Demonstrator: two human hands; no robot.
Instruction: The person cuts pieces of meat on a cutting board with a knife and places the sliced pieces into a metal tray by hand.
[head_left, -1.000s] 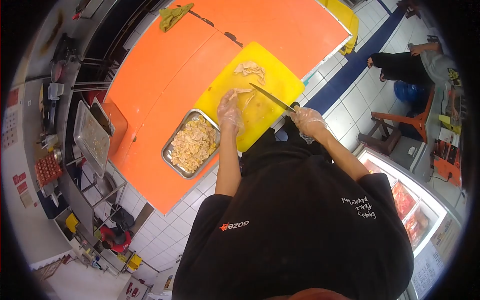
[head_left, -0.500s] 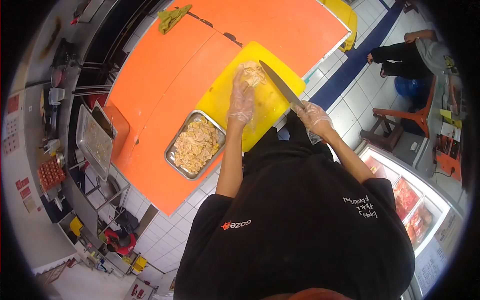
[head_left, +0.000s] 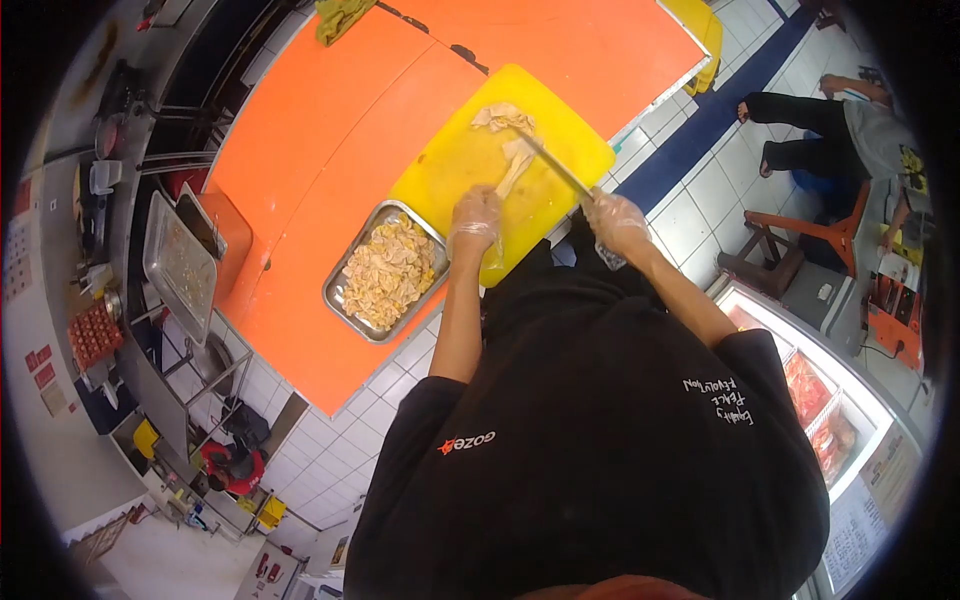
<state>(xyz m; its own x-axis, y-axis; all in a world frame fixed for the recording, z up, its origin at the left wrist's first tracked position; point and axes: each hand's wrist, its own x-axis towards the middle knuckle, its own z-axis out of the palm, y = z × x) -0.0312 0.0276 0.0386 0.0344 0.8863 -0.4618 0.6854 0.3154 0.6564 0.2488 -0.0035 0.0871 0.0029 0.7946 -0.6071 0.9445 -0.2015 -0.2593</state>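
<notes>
My left hand (head_left: 476, 216), in a clear plastic glove, is closed on the near end of a pale strip of meat (head_left: 517, 165) on the yellow cutting board (head_left: 450, 160). My right hand (head_left: 617, 222), also gloved, grips the handle of a long knife (head_left: 556, 166). The blade points up and left, its tip by the far end of the strip. Another pale piece of meat (head_left: 502, 117) lies near the board's top. A metal tray (head_left: 337, 297) heaped with cut pieces (head_left: 388, 275) sits left of my left hand.
The orange table (head_left: 310, 200) bears a green cloth (head_left: 340, 18) at its far edge. An orange container (head_left: 228, 245) and a metal tray (head_left: 180, 265) stand at left. A lit freezer (head_left: 870, 410) is at right. People (head_left: 825, 135) are visible at right and at lower left.
My left hand has drawn back toward me from the top meat, now with a strip in it. The knife has shifted down and left, its tip now at the strip.
</notes>
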